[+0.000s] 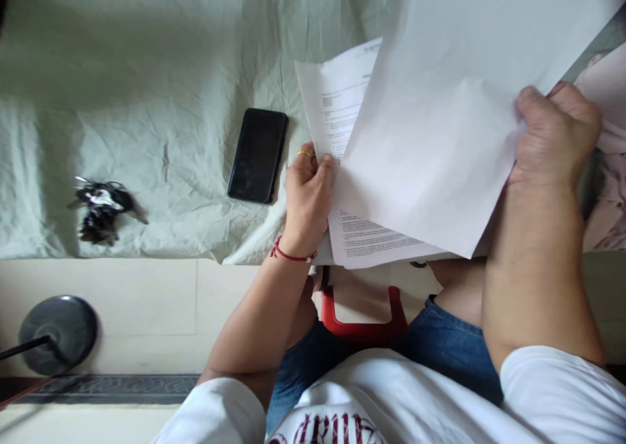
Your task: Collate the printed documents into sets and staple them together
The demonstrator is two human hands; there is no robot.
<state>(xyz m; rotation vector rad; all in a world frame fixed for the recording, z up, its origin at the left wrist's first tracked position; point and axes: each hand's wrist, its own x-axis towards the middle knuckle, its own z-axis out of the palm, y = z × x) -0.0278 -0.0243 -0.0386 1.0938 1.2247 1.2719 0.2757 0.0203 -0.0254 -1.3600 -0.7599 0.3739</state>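
Head view: hands hold papers between them.

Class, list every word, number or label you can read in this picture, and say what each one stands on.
Printed sheet: lines of type, too small and blurred to read.
White shirt: dark red letters, cut off at the frame edge, unreadable.
Phone: screen dark, no text.
Blank sheet: no text.
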